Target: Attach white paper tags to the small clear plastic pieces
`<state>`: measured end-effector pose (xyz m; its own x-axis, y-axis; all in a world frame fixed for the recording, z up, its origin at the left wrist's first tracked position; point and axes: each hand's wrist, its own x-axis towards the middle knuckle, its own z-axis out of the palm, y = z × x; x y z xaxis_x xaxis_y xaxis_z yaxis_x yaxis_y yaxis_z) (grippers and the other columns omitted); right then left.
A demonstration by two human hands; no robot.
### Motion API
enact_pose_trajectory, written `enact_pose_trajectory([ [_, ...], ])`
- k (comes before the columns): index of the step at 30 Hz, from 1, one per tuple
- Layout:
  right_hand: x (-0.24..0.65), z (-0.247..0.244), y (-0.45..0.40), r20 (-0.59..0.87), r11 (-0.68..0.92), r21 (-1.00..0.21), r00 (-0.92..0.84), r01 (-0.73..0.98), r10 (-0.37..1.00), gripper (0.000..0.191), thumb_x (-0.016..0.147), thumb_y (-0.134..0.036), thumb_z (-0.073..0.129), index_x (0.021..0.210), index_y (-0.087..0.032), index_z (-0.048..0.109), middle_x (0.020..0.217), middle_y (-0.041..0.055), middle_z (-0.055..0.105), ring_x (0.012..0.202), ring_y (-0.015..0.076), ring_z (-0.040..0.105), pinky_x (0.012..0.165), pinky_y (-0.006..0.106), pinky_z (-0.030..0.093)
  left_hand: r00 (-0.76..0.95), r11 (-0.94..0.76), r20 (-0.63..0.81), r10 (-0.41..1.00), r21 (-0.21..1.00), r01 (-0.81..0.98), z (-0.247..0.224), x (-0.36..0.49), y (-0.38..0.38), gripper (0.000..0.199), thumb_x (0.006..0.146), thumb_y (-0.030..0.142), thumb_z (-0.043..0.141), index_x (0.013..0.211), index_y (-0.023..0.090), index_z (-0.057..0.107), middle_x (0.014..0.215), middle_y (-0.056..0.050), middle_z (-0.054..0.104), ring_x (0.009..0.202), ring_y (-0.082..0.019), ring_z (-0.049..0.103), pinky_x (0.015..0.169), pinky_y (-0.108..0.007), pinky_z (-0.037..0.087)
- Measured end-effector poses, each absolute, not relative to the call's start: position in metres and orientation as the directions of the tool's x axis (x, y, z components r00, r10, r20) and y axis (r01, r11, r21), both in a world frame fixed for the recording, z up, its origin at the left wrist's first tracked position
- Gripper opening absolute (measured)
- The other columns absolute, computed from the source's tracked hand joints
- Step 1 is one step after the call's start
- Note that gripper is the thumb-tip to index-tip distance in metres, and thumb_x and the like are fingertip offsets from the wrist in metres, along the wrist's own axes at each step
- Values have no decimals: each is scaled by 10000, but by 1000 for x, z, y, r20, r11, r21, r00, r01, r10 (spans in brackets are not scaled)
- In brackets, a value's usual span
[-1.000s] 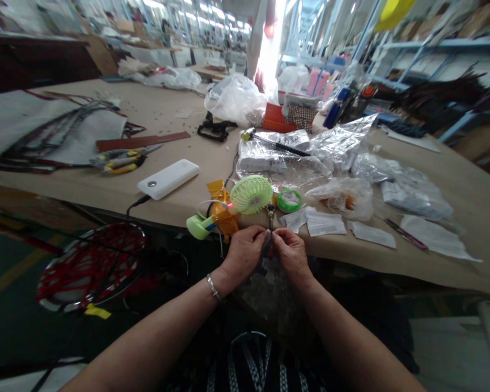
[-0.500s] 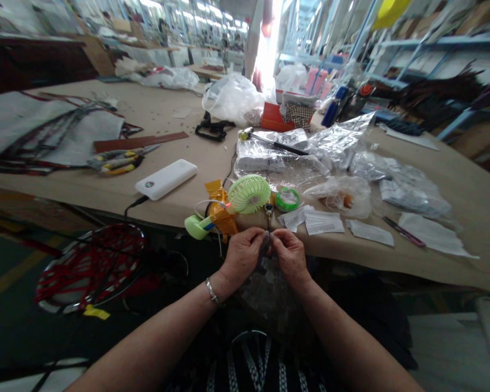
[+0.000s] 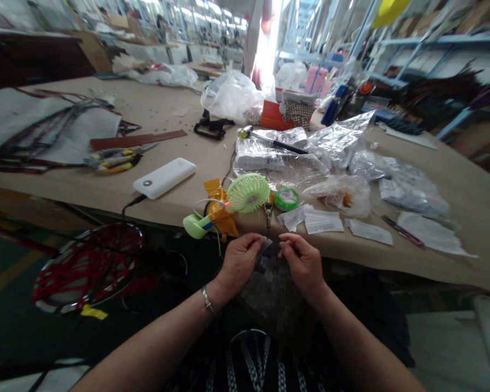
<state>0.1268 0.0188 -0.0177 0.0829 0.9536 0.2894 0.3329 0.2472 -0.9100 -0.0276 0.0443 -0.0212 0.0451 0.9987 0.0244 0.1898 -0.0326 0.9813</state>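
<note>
My left hand (image 3: pixel 240 260) pinches a small clear plastic piece (image 3: pixel 265 246) just off the table's front edge. To its right, my right hand (image 3: pixel 302 264) has its fingertips close together; what they hold, if anything, is too small to tell. Between and above the hands, a thin metal tool tip (image 3: pixel 268 214) points down at the table edge. A green fan (image 3: pixel 248 193) bound with orange tape (image 3: pixel 222 215) stands beside it. Right of the tip lies a green tape roll (image 3: pixel 287 198). Clear plastic (image 3: pixel 269 288) hangs below my hands.
A white power bank (image 3: pixel 165 178), pliers (image 3: pixel 116 159) and a brown strip lie left on the table (image 3: pixel 163 120). A hammer (image 3: pixel 271 141) rests on plastic-wrapped packs. Printed paper slips (image 3: pixel 324 222), plastic bags and a pen-like tool (image 3: pixel 403 231) lie to the right.
My hands have moved apart, the right one shifting right and slightly down. The clear piece in my left fingers now shows, and the metal tip is uncovered.
</note>
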Motion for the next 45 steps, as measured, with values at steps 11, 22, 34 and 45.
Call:
enact_pose_trajectory([
  [11, 167, -2, 37, 595, 418, -347, -147, 839, 790, 260, 815, -247, 561, 1069, -216, 609, 1042, 84, 607, 1098, 270, 473, 964, 450, 347, 6, 15, -15, 1000, 998, 63, -15, -29, 25, 113, 740, 257, 609, 753, 176, 686, 733, -11, 670, 695, -132, 584, 665, -222, 462],
  [22, 116, 5, -6, 302, 316, -909, -91, 274, 949, 90, 785, -235, 604, 867, -201, 589, 855, 24, 599, 833, 160, 567, 778, 286, 453, 22, -196, 195, 980, 967, 160, 5, -32, -3, 93, 791, 233, 591, 807, 203, 678, 785, -17, 676, 720, -134, 602, 677, -221, 480],
  [34, 114, -4, -8, 351, 361, -890, -88, 278, 932, 73, 807, -216, 580, 878, -202, 588, 850, 19, 603, 825, 152, 569, 769, 291, 459, -12, -294, 297, 955, 949, 116, -2, -32, -6, 82, 787, 190, 602, 815, 194, 680, 786, -7, 694, 708, -112, 627, 670, -192, 495],
  [45, 160, -8, 31, 555, 369, -200, -205, 908, 806, 362, 827, -263, 550, 1177, -168, 542, 1180, 99, 562, 1204, 301, 390, 1038, 499, 287, 103, 8, -49, 994, 930, 368, -62, -38, 19, 283, 760, 233, 573, 1025, 205, 670, 1037, -47, 690, 967, -203, 630, 890, -315, 464],
])
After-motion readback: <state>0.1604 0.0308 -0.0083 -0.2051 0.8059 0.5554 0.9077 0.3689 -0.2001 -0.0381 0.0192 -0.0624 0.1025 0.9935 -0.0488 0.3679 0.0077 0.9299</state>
